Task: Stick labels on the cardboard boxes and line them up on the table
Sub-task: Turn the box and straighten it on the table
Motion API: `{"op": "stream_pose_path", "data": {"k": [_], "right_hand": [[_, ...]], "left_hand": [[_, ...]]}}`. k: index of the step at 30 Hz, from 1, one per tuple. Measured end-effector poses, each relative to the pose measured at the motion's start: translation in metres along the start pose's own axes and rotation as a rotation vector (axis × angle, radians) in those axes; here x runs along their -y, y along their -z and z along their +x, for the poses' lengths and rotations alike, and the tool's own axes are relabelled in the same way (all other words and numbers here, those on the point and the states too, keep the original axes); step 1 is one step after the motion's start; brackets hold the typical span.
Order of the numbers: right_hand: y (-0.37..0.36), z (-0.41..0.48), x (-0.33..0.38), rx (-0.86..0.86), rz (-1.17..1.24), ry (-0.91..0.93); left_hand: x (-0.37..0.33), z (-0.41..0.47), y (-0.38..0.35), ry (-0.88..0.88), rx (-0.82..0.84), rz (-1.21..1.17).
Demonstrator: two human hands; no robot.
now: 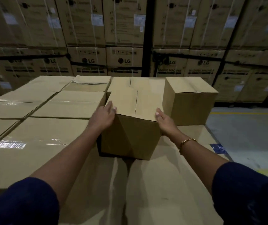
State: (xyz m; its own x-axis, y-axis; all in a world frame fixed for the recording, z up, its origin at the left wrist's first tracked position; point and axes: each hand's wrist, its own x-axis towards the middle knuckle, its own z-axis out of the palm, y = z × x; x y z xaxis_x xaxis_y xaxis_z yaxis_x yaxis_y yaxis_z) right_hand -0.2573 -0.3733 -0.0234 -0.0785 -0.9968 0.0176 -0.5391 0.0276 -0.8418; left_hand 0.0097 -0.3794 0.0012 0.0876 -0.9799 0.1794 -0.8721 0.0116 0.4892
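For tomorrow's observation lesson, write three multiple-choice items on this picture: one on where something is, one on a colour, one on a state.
1. Where is the gold bracelet?
A. right wrist
B. left wrist
C. on a box

2. What colour are the sleeves?
A. white
B. dark blue
C. red

3. How is the middle box held?
A. by one hand from above
B. by no hand
C. by both hands, one at each side

Key:
1 A, the chain circles the right wrist.
2 B, both upper arms are in dark blue cloth.
3 C, the left hand and right hand grip its opposite top corners.
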Motion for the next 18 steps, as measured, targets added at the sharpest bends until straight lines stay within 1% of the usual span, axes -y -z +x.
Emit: {"op": "stream_pose_path", "data": {"k": [1,3,9,13,18], "right_hand": [[0.003,-0.006,0.001,-0.008,0.006,0.004],[0.010,-0.020,0.000,-0.025,0.000,0.001],[0.045,-0.069,-0.006,-0.071,-0.138,0.061],[0.070,-0.115,-0.014,-0.075,-0.220,0.100],[0.092,-0.196,-0.024,-0.066,-0.290,0.106]], "left_hand": [[-0.004,-0.003,0.000,0.003,-0.011,-0.048],[-0.011,-0.015,-0.003,-0.005,-0.044,-0.067],[-0.028,-0.079,-0.013,-0.034,-0.117,-0.170],[-0.040,-0.143,-0.016,-0.014,-0.150,-0.236],[-0.054,-0.238,-0.011,0.025,-0.136,-0.269]]}}
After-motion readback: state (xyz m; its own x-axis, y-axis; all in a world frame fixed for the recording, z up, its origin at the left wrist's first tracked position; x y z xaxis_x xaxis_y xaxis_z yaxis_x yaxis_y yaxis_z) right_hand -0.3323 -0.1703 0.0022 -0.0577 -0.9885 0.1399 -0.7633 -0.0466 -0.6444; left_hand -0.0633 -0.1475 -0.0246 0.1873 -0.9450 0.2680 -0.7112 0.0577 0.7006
